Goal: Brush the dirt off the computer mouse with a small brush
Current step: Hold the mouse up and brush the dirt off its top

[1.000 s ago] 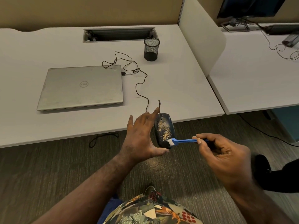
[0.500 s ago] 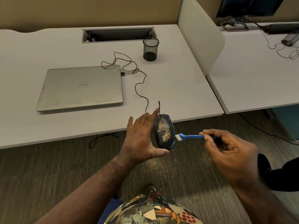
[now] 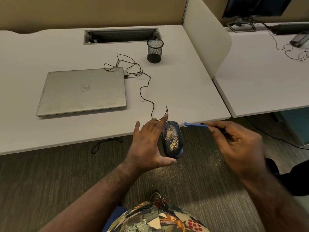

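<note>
A black wired computer mouse with yellowish dirt grains on its back is held in front of the desk edge, above the carpet. My left hand grips it from the left side, thumb under its near end and fingers along its far side. My right hand pinches the handle of a small blue brush. The brush points left, level with the far end of the mouse and a short gap to its right, not touching it.
The mouse cable runs over the white desk to a closed silver laptop. A black mesh pen cup stands behind. A divider panel separates a second desk. Spilled grains lie on the carpet.
The brush has lifted off the near end of the mouse and moved away and up to the right, beside the mouse's far end. The left hand and mouse stayed nearly still.
</note>
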The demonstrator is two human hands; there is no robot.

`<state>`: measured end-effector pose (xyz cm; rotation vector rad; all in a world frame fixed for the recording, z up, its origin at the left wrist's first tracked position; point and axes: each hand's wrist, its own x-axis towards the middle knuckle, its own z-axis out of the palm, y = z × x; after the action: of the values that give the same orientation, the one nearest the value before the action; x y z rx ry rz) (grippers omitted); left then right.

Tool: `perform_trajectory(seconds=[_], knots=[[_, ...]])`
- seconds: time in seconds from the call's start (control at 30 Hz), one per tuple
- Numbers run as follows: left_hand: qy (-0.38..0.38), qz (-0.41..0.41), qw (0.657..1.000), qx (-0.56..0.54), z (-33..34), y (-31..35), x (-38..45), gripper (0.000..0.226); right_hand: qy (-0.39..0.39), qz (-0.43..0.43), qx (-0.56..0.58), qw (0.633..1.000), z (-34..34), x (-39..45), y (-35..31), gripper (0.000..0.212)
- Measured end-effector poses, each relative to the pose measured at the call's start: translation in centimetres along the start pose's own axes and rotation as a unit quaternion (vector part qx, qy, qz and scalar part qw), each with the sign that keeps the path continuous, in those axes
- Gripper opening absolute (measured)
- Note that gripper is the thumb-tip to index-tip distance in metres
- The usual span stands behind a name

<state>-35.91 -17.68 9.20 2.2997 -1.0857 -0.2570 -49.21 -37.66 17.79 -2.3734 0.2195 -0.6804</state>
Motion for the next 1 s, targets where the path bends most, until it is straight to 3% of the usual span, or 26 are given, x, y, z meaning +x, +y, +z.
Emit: perform_trajectory(seconds=[0.37, 0.6, 0.8, 1.0], knots=[[-0.024, 0.011, 1.0, 0.002, -0.1, 0.8, -0.2, 0.129, -0.09, -0.065, -0.042, 0.993, 1.8, 2.9, 0.9, 0.032], [-0.027, 0.014, 1.0, 0.007, -0.3, 0.9, -0.3, 0.13, -0.057, -0.064, -0.033, 0.996, 1.2, 3.6, 0.9, 0.028], [-0.025, 0.013, 1.0, 0.009, -0.2, 0.8, -0.1, 0.13, -0.093, -0.066, -0.036, 0.993, 1.0, 3.5, 0.9, 0.031], [-0.021, 0.017, 1.0, 0.01, 0.0, 0.6, -0.2, 0.129, -0.054, -0.077, -0.019, 0.995, 0.8, 3.4, 1.0, 0.025]])
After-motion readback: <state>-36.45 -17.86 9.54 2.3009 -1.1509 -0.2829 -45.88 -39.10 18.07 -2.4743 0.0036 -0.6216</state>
